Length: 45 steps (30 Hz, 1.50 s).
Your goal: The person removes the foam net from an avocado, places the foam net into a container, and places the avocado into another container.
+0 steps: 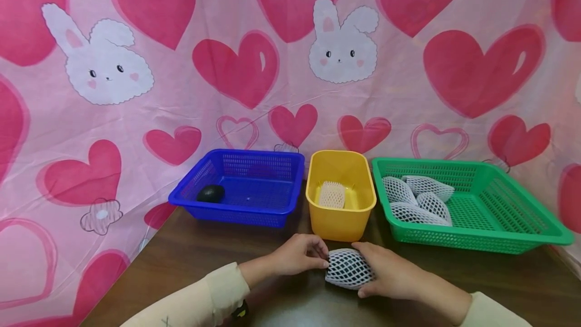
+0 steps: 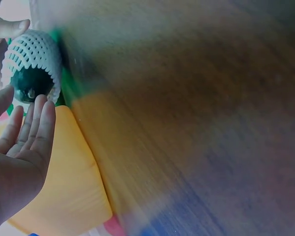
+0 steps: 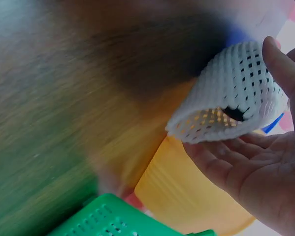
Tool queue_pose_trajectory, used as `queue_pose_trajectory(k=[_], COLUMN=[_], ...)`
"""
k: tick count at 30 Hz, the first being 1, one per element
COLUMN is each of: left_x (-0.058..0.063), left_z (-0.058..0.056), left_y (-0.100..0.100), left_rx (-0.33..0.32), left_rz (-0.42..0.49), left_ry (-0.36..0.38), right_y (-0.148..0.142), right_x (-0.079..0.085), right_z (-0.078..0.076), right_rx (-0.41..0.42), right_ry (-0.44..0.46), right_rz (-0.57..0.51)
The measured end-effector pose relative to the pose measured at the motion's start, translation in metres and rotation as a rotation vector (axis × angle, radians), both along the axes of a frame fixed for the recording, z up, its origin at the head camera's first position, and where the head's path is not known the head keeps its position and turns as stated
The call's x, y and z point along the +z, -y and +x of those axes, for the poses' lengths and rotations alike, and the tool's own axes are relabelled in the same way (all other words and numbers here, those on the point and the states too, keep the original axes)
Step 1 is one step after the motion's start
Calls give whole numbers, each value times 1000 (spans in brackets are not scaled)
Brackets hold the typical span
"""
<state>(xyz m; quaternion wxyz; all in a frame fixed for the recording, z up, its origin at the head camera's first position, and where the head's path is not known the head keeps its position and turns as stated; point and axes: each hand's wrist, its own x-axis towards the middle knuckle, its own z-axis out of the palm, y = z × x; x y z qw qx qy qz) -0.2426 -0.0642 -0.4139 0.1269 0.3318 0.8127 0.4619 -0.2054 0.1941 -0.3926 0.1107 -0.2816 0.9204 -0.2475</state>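
A dark avocado (image 2: 31, 84) sits inside a white foam net sleeve (image 1: 348, 268), held just above the table in front of the yellow bin. My right hand (image 1: 392, 272) grips the sleeve from the right, thumb on one side and fingers on the other. On the right, the sleeve's end gapes past the fruit in the right wrist view. My left hand (image 1: 299, 255) is at the other end, where the avocado's stem end shows; its fingers are extended, with fingertips at the fruit and sleeve rim. Whether they press on it is hard to tell.
A blue basket (image 1: 236, 211) at the left holds another dark avocado (image 1: 211, 194). In the middle, the yellow bin (image 1: 340, 225) contains a foam net sleeve (image 1: 332, 195). The green basket (image 1: 458, 238) at right holds several net-wrapped pieces (image 1: 417, 213). A patterned cloth hangs behind.
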Motion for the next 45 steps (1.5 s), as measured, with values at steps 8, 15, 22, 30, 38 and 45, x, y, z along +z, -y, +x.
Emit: queue_pose_trajectory(k=[8, 15, 22, 30, 38, 45], left_x=[-2, -3, -5, -6, -7, -8], left_z=[-1, -2, -4, -5, -6, -8], left_y=[-1, -6, -14, -21, -25, -27], left_rx=[-9, -8, -19, -45, -74, -60], left_rz=[-8, 5, 23, -7, -64, -117], left_ry=[23, 34, 64, 102, 43, 0], right_y=[-9, -11, -11, -11, -12, -15], right_x=[-4, -7, -7, -7, -8, -4], right_z=[-4, -5, -6, -7, -7, -6], right_rx=[39, 64, 82, 75, 88, 104], right_ry=[-18, -47, -52, 0, -6, -46], right_rz=[24, 26, 20, -14, -28, 2])
